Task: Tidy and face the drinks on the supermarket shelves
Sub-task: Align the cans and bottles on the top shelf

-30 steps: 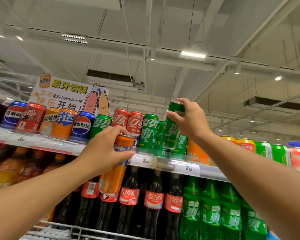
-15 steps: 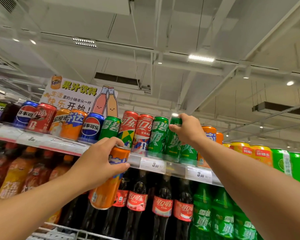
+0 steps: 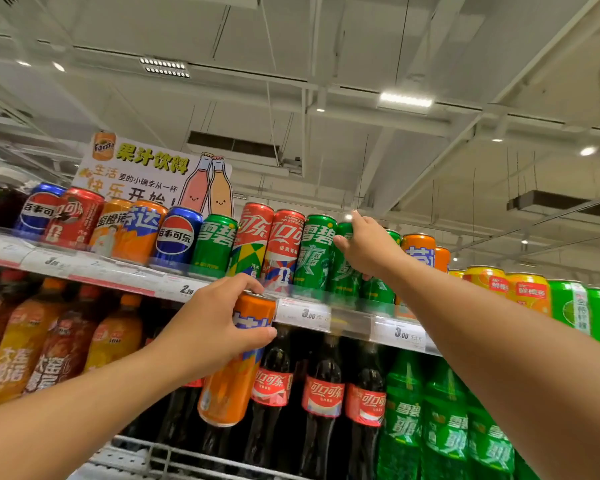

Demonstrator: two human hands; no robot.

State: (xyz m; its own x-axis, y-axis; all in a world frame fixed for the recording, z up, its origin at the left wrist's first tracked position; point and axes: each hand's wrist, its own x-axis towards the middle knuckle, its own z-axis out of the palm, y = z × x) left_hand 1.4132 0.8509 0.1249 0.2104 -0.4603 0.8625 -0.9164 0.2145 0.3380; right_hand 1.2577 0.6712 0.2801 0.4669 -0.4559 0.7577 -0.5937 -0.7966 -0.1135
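The top shelf (image 3: 118, 275), edged with a clear plastic strip and price tags, carries a row of slim, glossy metal cans in red, blue, orange and green. Below stand dark cola bottles (image 3: 323, 403) with red labels beside green plastic ones (image 3: 444, 434). The left hand (image 3: 212, 327) curls around a tall orange can (image 3: 232, 368), tilted, held in front of the lower bottles. The right hand (image 3: 368, 251) grips a green can (image 3: 343, 265) standing in the top row, thumb and fingers wrapped round its upper part.

A supermarket drinks aisle: white price-tagged shelf edge (image 3: 312, 315), rows of colourful aluminium soda cans (image 3: 215, 244), cardboard Fanta promotional sign (image 3: 142, 171).
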